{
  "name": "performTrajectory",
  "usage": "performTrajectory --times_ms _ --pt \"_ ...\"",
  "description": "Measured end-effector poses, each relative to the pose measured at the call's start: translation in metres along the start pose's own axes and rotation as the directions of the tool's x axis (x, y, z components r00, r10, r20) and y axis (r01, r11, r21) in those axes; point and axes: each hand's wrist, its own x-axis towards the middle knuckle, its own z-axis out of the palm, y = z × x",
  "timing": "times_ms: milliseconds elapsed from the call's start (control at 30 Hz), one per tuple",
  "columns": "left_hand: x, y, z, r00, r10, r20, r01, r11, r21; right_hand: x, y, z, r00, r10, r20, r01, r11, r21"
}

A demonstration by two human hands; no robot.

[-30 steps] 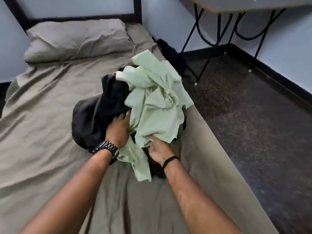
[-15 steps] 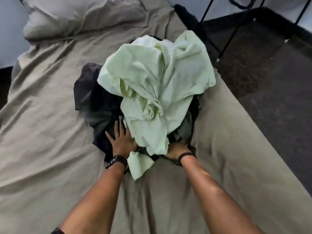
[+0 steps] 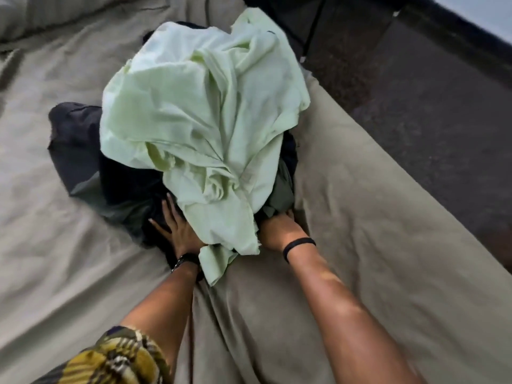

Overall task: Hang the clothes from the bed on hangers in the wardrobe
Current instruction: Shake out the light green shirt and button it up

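Observation:
A heap of clothes lies on the bed [image 3: 374, 217]. On top is a crumpled pale green garment [image 3: 199, 112]; under it are dark clothes [image 3: 83, 151], black and dark grey. My left hand [image 3: 177, 228], a watch on its wrist, lies flat with fingers spread on the dark clothes at the heap's near left side. My right hand [image 3: 279, 225], with a black band on the wrist, is pushed under the heap's near right side. Its fingers are hidden in the fabric. No hanger or wardrobe is in view.
The bed's grey-brown sheet is wrinkled, with a pillow [image 3: 33, 15] at the top left. On the right the mattress edge drops to a dark floor [image 3: 429, 112]. A thin black metal leg [image 3: 313, 31] stands near the far corner.
The camera has moved closer and lower over the heap. Both hands stay at the heap's near edge, and the green garment has spread a little wider over the dark clothes.

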Motion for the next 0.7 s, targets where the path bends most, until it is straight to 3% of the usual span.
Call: performTrajectory --times_ms 100,267,433,533,567,600,633,667,700 --pt "-0.006 0.0 -0.002 0.998 0.048 -0.049 -0.053 0.994 -0.095 -0.009 -0.002 0.01 0.993 0.033 -0.116 -0.017 0.99 0.14" --pt "-0.019 0.001 -0.028 0.98 0.147 -0.134 -0.167 0.974 -0.154 -0.049 0.0 0.01 0.961 0.027 -0.274 0.089 0.911 0.403" --pt "-0.025 0.013 -0.074 1.0 0.021 -0.002 -0.019 0.892 -0.451 -0.093 0.023 -0.022 0.91 0.177 -0.374 0.064 0.833 0.55" --pt "0.001 0.008 -0.133 0.926 0.318 0.206 -0.121 0.764 -0.634 -0.1 0.011 -0.055 0.817 0.251 -0.52 0.195 0.727 0.658" --pt "0.007 0.002 -0.154 0.897 0.389 0.209 -0.175 0.747 -0.642 -0.099 0.002 -0.066 0.76 0.278 -0.588 0.274 0.683 0.677" --pt "0.011 -0.004 -0.173 0.896 0.417 0.152 -0.247 0.753 -0.61 -0.097 -0.009 -0.077 0.688 0.295 -0.663 0.361 0.653 0.666" --pt "0.017 -0.008 -0.189 0.907 0.421 0.004 -0.345 0.747 -0.569 -0.096 -0.021 -0.088 0.624 0.289 -0.726 0.431 0.648 0.628" --pt "0.022 -0.01 -0.202 0.89 0.399 -0.219 -0.452 0.721 -0.526 -0.092 -0.034 -0.098 0.585 0.254 -0.77 0.471 0.666 0.578" --pt "0.023 -0.009 -0.211 0.828 0.346 -0.441 -0.549 0.663 -0.509 -0.086 -0.047 -0.106 0.584 0.197 -0.788 0.485 0.693 0.533"
